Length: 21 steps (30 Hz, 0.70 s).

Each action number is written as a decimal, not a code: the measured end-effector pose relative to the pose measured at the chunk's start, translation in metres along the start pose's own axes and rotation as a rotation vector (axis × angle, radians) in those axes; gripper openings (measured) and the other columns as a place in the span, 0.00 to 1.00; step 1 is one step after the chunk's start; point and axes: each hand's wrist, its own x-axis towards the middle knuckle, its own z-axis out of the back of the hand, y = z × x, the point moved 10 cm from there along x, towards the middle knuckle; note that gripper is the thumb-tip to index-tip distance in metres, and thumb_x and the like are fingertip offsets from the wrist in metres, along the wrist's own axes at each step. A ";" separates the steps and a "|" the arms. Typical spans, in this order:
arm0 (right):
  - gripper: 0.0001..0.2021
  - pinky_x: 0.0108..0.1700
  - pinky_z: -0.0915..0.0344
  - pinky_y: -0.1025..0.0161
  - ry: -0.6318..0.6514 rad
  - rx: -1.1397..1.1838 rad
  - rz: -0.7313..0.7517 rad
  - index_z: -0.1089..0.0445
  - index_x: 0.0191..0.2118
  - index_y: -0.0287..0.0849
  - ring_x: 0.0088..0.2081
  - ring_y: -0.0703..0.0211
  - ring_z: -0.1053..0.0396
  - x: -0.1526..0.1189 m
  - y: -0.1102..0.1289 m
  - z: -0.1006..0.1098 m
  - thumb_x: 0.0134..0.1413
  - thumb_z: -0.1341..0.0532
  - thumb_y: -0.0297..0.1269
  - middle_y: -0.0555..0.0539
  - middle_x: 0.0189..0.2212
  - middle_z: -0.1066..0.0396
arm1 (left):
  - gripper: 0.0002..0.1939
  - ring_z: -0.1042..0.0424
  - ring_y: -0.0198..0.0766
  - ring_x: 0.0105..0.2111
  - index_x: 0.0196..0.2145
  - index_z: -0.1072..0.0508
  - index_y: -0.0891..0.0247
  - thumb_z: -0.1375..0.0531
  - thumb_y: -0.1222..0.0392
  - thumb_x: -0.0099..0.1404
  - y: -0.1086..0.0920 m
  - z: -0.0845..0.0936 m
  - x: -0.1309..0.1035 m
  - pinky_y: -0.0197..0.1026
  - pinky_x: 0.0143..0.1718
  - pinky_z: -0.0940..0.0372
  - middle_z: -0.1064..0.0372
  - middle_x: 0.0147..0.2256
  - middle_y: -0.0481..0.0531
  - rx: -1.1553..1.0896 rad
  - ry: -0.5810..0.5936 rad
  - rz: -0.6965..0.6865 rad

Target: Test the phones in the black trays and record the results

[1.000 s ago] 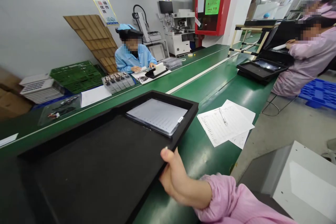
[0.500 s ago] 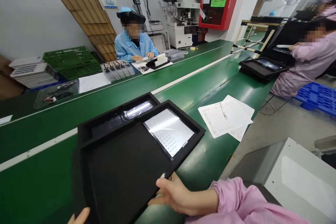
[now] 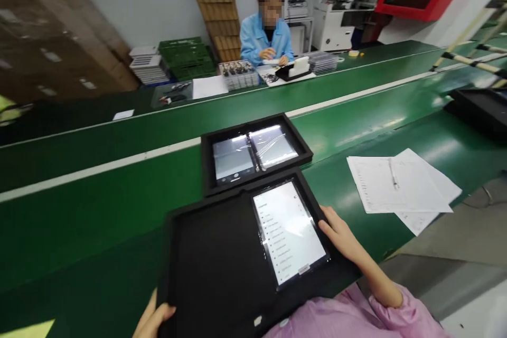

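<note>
A black foam tray [image 3: 222, 253] lies at the front, with a lit tablet [image 3: 291, 229] in its right half; its left half is bare. My left hand [image 3: 154, 318] grips the tray's left edge near the bottom of the view. On the right edge, beside the tablet, my right hand [image 3: 339, 235] holds the tray with the thumb on top. Just behind stands a second black tray [image 3: 307, 156] holding two screens side by side, a left one [image 3: 233, 158] and a right one [image 3: 274, 147].
Papers [image 3: 380, 185] with a pen [image 3: 393, 173] lie to the right on the green bench [image 3: 99, 206]. Across it, a person in blue [image 3: 249, 37] works beside stacked clear trays [image 3: 240, 75]. More black trays [image 3: 481, 108] are at the far right.
The view has turned left. My right hand has moved up along the tray's right edge, and my left hand now grips its left edge. The rear tray shows more fully, both its screens visible.
</note>
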 end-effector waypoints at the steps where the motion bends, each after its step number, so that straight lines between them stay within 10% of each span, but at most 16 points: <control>1: 0.27 0.51 0.31 0.51 0.022 -0.036 0.011 0.39 0.63 0.40 0.49 0.47 0.30 0.000 0.002 -0.012 0.68 0.52 0.53 0.39 0.47 0.31 | 0.41 0.32 0.61 0.54 0.65 0.38 0.60 0.48 0.44 0.55 0.000 0.005 -0.006 0.66 0.58 0.36 0.32 0.50 0.60 0.041 -0.028 0.029; 6: 0.30 0.59 0.41 0.40 -0.035 -0.409 0.367 0.44 0.69 0.47 0.61 0.37 0.43 -0.004 0.066 -0.038 0.68 0.48 0.55 0.34 0.61 0.44 | 0.45 0.49 0.65 0.64 0.70 0.52 0.61 0.50 0.37 0.61 -0.014 0.012 -0.010 0.71 0.62 0.48 0.49 0.61 0.64 0.127 0.016 0.096; 9: 0.28 0.63 0.55 0.31 0.180 -0.538 0.777 0.35 0.63 0.60 0.64 0.32 0.50 -0.017 0.119 -0.079 0.63 0.43 0.63 0.38 0.66 0.51 | 0.44 0.44 0.56 0.63 0.69 0.50 0.54 0.48 0.32 0.62 -0.024 0.008 0.019 0.64 0.63 0.45 0.45 0.61 0.61 -0.083 0.117 0.048; 12: 0.26 0.64 0.62 0.30 0.330 -0.565 0.880 0.28 0.57 0.61 0.64 0.32 0.51 -0.016 0.136 -0.097 0.58 0.40 0.66 0.41 0.67 0.49 | 0.40 0.33 0.51 0.54 0.62 0.36 0.55 0.45 0.30 0.58 -0.037 0.011 0.067 0.54 0.53 0.33 0.35 0.55 0.60 -0.311 0.064 -0.020; 16: 0.19 0.65 0.66 0.33 0.314 -0.465 0.857 0.20 0.39 0.51 0.62 0.37 0.47 -0.001 0.136 -0.076 0.68 0.44 0.55 0.44 0.63 0.43 | 0.36 0.29 0.39 0.34 0.48 0.28 0.66 0.48 0.31 0.58 -0.045 0.017 0.114 0.37 0.31 0.33 0.29 0.38 0.58 -0.534 -0.180 -0.069; 21: 0.29 0.54 0.42 0.45 0.092 -0.125 0.859 0.26 0.32 0.42 0.45 0.50 0.37 0.013 0.135 -0.042 0.73 0.61 0.46 0.41 0.44 0.34 | 0.24 0.34 0.34 0.27 0.41 0.26 0.66 0.47 0.42 0.63 -0.050 0.020 0.107 0.34 0.27 0.40 0.31 0.31 0.52 -0.489 -0.312 -0.110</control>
